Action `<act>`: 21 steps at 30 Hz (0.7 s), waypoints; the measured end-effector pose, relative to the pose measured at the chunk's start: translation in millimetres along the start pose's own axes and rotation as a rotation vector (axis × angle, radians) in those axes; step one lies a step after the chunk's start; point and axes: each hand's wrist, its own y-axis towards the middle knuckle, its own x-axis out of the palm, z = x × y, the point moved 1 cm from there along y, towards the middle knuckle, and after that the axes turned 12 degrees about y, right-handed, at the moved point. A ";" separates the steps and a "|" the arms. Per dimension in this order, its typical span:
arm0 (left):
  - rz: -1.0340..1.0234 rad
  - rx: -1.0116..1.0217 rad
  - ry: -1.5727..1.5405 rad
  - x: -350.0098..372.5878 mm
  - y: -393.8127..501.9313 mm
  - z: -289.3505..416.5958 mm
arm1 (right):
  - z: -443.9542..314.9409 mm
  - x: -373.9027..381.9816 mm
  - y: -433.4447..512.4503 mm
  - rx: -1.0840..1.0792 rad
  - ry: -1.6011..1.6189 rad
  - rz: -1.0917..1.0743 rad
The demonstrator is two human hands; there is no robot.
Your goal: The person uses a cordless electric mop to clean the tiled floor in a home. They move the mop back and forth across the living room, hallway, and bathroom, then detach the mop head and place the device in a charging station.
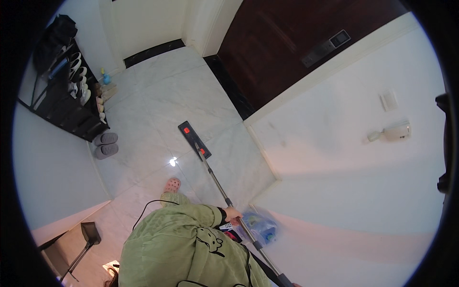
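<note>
My left hand [233, 214], below a green sleeve with a dark band at the wrist, is closed around the metal pole of a flat mop [219, 187]. The mop's dark rectangular head [194, 140], with two orange-red parts on top, rests on the pale tiled floor [143, 118]. The pole slants down to the right, ending in a dark grip [285, 280]. Only a sliver of my right hand [297, 285] shows beside that grip, at the bottom edge; its fingers are mostly hidden. Beneath the pole, beside my left hand, lies a translucent blue plastic bag [259, 226].
A black shoe rack [73, 114] with several shoes lines the left wall. Grey slippers [106, 146] and a blue spray bottle [106, 78] stand near it. A long-handled dustpan [90, 232] is lower left. A dark red door [272, 46] is ahead; a plug-in device [396, 131] is on the right wall.
</note>
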 end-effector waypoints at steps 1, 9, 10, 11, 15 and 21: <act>0.009 0.003 -0.010 -5.5 -6.3 6.0 | -15.1 7.0 3.1 -0.008 -0.027 -0.028; -0.161 0.228 -0.031 -86.8 -97.9 98.8 | -123.7 101.3 106.0 -0.076 -0.251 -0.161; -0.142 0.191 -0.023 -100.8 -107.4 104.9 | -136.2 119.7 120.8 -0.126 -0.288 -0.170; -0.110 0.258 -0.062 -119.4 -121.3 101.4 | -153.8 139.4 137.4 -0.166 -0.324 -0.158; 0.016 0.193 -0.263 -184.2 -162.1 82.6 | -226.1 231.4 177.2 -0.367 -0.414 -0.171; 0.112 0.187 -0.386 -239.2 -206.2 27.5 | -319.0 375.2 203.0 -0.659 -0.481 -0.359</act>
